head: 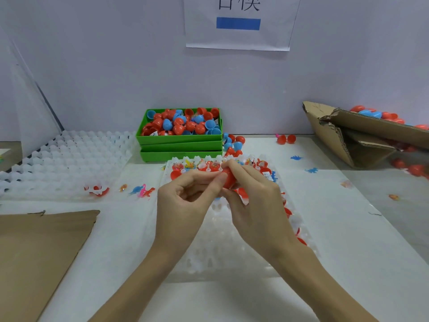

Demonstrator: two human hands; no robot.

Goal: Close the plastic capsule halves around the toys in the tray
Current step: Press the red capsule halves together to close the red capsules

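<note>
Forearms: both enter from the near edge and meet above the translucent white moulded plastic tray [299,219], which lies on the white table sheet [348,263].
Left hand [183,196]: fingers curled, thumb and forefinger tips pinching at the left end of the red egg-shaped plastic capsule [229,178].
Right hand [253,194]: fingers wrapped round the capsule from the right and from below, thumb on top.
Capsule position: held between the two hands, lifted clear above the far rows of the tray; the seam is hidden by fingers, so whether it is fully shut cannot be told.
Technique (judgement): align the rims squarely, tuck any wrapper inside, then press the ends straight together until they seat.
Tray contents: open red halves with small wrapped toys [210,166] sit in the far row; more red halves run down the right edge.
Supply: green rectangular plastic box [181,138] of loose red and blue halves stands beyond the tray.
</note>
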